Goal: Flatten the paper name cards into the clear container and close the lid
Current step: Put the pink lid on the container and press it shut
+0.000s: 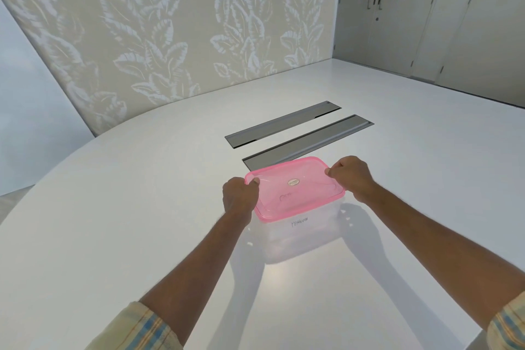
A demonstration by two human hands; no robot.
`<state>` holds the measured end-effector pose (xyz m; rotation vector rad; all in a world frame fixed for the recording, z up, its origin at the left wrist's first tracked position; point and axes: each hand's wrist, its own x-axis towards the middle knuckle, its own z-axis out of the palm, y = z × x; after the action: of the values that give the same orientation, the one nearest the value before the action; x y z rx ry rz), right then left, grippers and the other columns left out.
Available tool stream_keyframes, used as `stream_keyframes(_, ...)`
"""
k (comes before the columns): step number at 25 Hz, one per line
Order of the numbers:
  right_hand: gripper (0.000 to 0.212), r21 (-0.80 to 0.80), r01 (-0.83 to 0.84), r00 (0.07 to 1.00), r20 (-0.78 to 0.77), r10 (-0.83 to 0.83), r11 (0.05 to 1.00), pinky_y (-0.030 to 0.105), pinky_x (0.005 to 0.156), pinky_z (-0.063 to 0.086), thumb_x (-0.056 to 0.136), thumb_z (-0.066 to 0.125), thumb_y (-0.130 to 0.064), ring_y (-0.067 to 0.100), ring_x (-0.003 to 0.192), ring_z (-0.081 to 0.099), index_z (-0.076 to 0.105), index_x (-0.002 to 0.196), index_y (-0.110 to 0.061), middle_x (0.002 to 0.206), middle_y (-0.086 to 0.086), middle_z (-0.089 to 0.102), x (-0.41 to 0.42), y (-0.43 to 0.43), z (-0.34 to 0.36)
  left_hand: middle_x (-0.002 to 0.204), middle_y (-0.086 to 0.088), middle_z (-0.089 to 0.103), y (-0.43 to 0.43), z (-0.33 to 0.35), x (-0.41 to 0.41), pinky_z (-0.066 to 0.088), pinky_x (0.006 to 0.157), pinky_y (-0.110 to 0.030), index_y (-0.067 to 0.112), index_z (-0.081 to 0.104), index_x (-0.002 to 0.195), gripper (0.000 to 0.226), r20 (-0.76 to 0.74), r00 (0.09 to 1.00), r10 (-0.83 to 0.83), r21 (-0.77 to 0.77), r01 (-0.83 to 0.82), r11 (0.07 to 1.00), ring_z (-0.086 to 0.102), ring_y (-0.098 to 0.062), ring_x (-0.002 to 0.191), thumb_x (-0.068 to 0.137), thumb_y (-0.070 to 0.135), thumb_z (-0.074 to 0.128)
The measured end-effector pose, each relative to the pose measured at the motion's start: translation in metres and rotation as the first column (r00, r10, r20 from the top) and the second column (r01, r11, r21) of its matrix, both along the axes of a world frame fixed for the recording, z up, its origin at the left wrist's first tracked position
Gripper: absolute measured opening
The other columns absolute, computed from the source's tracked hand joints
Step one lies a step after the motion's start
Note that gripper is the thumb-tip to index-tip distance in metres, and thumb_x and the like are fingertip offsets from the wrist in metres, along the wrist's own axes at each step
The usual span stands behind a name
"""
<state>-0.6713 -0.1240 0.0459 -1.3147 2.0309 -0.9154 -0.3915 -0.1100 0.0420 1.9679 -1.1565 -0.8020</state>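
container (301,231) – "PENGUIN" | pink lid (295,187) on – left hand (238,197), right hand (352,176) gripping

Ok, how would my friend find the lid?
Look at the big white table, just this side of the two grey strips set into it. A clear box stands there, with the left hand and right hand gripping its top. The lid is that flat pink top, the only pink thing around.

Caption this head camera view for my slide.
Left hand and right hand grip opposite ends of the pink lid on the clear container, a name card reading PENGUIN inside.
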Motion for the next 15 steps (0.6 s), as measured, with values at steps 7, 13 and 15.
stream_keyframes(7, 0.029, -0.006, 0.009, 1.0, -0.011, -0.009, 1.0, 0.036, 0.075, 0.054, 0.091, 0.077, -0.022, 0.026, 0.079, 0.061, 0.071, 0.094, 0.007, 0.1, 0.017, 0.077, -0.003, -0.001, -0.013, 0.11, -0.016, 0.074, -0.003, -0.008, -0.001, 0.039, 0.058, -0.028, 0.003, 0.071, 0.094, 0.038, 0.016, 0.999, -0.038, 0.057, 0.037, 0.998, 0.067, -0.036, 0.084, 0.098, 0.041, 0.067)
stream_keyframes(13, 0.028, 0.071, 0.012, 1.0, 0.003, -0.013, 0.997, 0.039, 0.07, 0.054, 0.097, 0.061, -0.031, 0.029, 0.074, 0.06, 0.059, 0.083, -0.007, 0.086, 0.006, 0.066, 0.002, 0.001, -0.018, 0.147, -0.012, 0.05, 0.005, -0.01, -0.012, 0.052, 0.106, -0.047, 0.026, 0.055, 0.151, 0.048, 0.005, 0.997, -0.076, 0.046, 0.076, 0.996, 0.057, -0.037, 0.131, 0.104, 0.031, 0.048)
stream_keyframes(15, 0.024, 0.122, 0.013, 1.0, -0.006, -0.013, 0.992, 0.037, 0.067, 0.05, 0.096, 0.052, -0.03, 0.03, 0.069, 0.058, 0.054, 0.081, -0.011, 0.084, 0.01, 0.063, 0.005, 0.004, -0.018, 0.143, -0.012, 0.048, 0.006, -0.009, -0.016, 0.052, 0.105, -0.048, 0.034, 0.053, 0.152, 0.05, 0.067, 0.993, -0.098, 0.038, 0.096, 0.995, 0.058, -0.037, 0.128, 0.103, 0.026, 0.042)
